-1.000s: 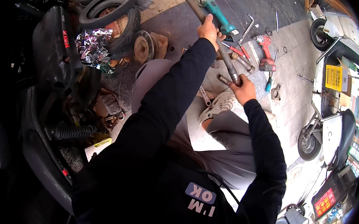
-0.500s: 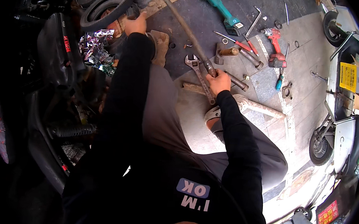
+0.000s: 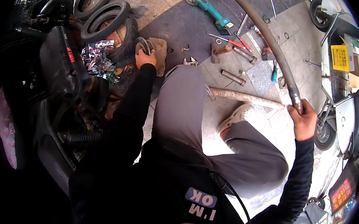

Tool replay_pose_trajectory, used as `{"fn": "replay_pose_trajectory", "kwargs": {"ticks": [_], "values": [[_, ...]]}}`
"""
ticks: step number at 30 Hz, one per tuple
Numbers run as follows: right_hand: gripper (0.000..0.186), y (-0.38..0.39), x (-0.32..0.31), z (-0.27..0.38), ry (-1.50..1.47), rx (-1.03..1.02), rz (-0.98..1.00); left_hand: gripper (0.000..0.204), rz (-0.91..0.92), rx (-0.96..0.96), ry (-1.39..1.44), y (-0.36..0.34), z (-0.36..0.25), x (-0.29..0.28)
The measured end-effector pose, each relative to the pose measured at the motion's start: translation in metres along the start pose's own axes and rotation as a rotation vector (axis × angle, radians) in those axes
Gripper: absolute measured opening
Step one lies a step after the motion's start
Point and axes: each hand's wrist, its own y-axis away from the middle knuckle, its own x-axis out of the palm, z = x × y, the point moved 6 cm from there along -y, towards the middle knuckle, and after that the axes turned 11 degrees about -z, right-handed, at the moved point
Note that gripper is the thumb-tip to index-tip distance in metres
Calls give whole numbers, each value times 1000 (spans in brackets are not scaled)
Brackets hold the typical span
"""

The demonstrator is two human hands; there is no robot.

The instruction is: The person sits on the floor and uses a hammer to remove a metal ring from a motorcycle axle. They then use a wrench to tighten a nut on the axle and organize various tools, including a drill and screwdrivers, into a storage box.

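My right hand (image 3: pixel 304 122) is closed around the lower end of a long brown metal pipe (image 3: pixel 273 39), held out at the right and reaching up past the top edge. My left hand (image 3: pixel 145 58) grips a round metal ring (image 3: pixel 141 40) at its near side. That ring stands by a worn brown slab (image 3: pixel 158 53) on the floor. An adjustable wrench (image 3: pixel 190 61) lies beyond my bent knee, which hides its middle. Close to my foot lies a long pale wooden handle (image 3: pixel 248 97).
Beyond lie a green angle grinder (image 3: pixel 212 12), a hammer (image 3: pixel 220 52), metal tubes (image 3: pixel 233 78), red-handled pliers (image 3: pixel 240 44) and a teal screwdriver (image 3: pixel 274 74). Stacked tyres (image 3: pixel 104 22) and a black scooter body (image 3: pixel 59 60) crowd the left. A white scooter (image 3: pixel 342 106) stands right.
My right hand has swung the pipe outward to the right and raised it. My left hand has drawn back from beside the tyres and holds the ring.
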Motion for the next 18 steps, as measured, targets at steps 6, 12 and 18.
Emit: {"fn": "replay_pose_trajectory", "kwargs": {"ticks": [6,12,18], "values": [[17,15,-38,-80,-58,70,2,44,78,5,-45,-59,37,-29],[17,1,-60,-150,-119,214,67,52,82,-116,281,-64,44,-112],[24,44,-157,-176,-54,433,102,53,307,-177,330,5,-77,-255]]}}
